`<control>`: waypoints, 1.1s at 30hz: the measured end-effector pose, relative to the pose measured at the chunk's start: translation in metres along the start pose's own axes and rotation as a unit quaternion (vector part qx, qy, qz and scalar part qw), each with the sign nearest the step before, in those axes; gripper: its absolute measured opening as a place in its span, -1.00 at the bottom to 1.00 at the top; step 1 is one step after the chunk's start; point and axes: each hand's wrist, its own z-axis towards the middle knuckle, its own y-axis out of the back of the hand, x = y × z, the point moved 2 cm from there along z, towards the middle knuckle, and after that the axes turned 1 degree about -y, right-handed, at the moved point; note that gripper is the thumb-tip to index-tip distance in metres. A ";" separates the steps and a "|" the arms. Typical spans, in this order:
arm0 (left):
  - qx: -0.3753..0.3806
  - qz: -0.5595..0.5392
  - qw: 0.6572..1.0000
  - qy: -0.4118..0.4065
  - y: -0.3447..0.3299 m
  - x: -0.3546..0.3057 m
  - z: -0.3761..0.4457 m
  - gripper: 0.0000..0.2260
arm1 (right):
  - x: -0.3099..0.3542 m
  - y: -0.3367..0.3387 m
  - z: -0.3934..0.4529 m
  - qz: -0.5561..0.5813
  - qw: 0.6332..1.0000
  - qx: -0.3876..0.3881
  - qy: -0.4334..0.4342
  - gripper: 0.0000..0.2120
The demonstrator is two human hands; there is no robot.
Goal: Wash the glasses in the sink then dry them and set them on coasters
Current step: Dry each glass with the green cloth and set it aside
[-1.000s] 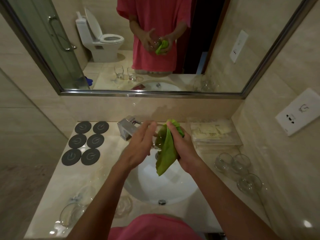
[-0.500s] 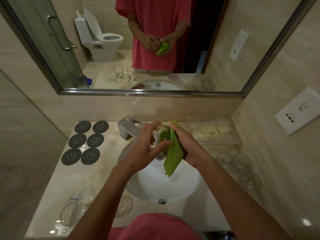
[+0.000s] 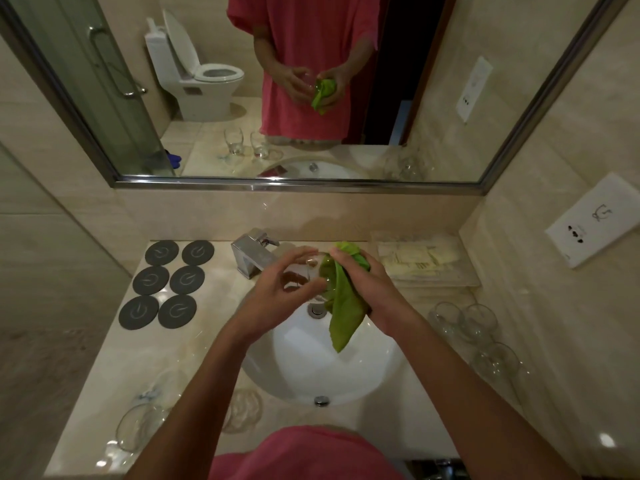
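Observation:
Over the white sink [image 3: 304, 372] my left hand [image 3: 280, 292] grips a clear glass [image 3: 310, 271] lying on its side. My right hand [image 3: 370, 289] holds a green cloth [image 3: 343, 306] pushed into the glass's mouth, its tail hanging down over the basin. Several dark round coasters [image 3: 166, 285] lie bare on the counter at the left. Three glasses [image 3: 474, 327] stand at the right of the sink. More glasses [image 3: 142, 424] stand at the front left, partly behind my left forearm.
A chrome tap [image 3: 252, 254] stands behind the sink, just left of my hands. A clear tray of sachets [image 3: 422, 261] sits at the back right. A mirror [image 3: 311, 81] covers the wall above. A socket plate [image 3: 595, 220] is on the right wall.
My hands have turned the glass and worked the cloth round in it. Both stay over the sink and the cloth's tail has swung a little.

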 end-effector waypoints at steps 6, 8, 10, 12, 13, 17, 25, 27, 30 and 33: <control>-0.032 -0.041 0.998 0.022 0.002 0.003 -0.002 -0.31 | 0.000 -0.004 -0.002 0.080 0.995 0.034 -0.044 -0.47; -0.086 -0.045 0.992 0.084 -0.002 0.006 0.001 -0.27 | -0.007 -0.009 0.001 0.078 0.997 -0.013 -0.008 -0.44; -0.104 -0.050 0.985 0.126 -0.007 0.010 0.002 -0.24 | -0.012 -0.013 0.000 0.019 0.997 -0.060 0.043 -0.54; -0.116 -0.096 0.979 0.137 -0.010 0.009 0.001 -0.30 | -0.014 -0.017 -0.004 -0.024 0.993 -0.080 0.083 -0.62; -0.117 -0.106 0.979 0.128 -0.010 0.008 0.000 -0.34 | -0.014 -0.019 -0.006 -0.028 0.992 -0.080 0.092 -0.63; -0.064 -0.055 0.996 0.031 -0.001 0.004 -0.001 -0.46 | -0.011 -0.016 -0.006 0.049 0.998 -0.037 0.021 -0.49; -0.054 -0.119 0.991 0.031 -0.006 0.016 -0.003 -0.30 | -0.015 -0.017 -0.003 0.170 0.981 0.054 -0.082 -0.43; -0.077 -0.132 0.987 0.048 -0.006 0.017 -0.005 -0.38 | -0.018 -0.020 -0.003 0.145 0.987 0.025 -0.058 -0.44; -0.106 -0.142 0.982 0.061 -0.007 0.015 -0.004 -0.47 | -0.013 -0.022 -0.006 0.024 0.997 -0.062 0.026 -0.63; -0.128 -0.137 0.980 0.062 -0.015 0.008 -0.003 -0.43 | -0.001 -0.024 -0.011 -0.036 0.992 -0.066 0.099 -0.88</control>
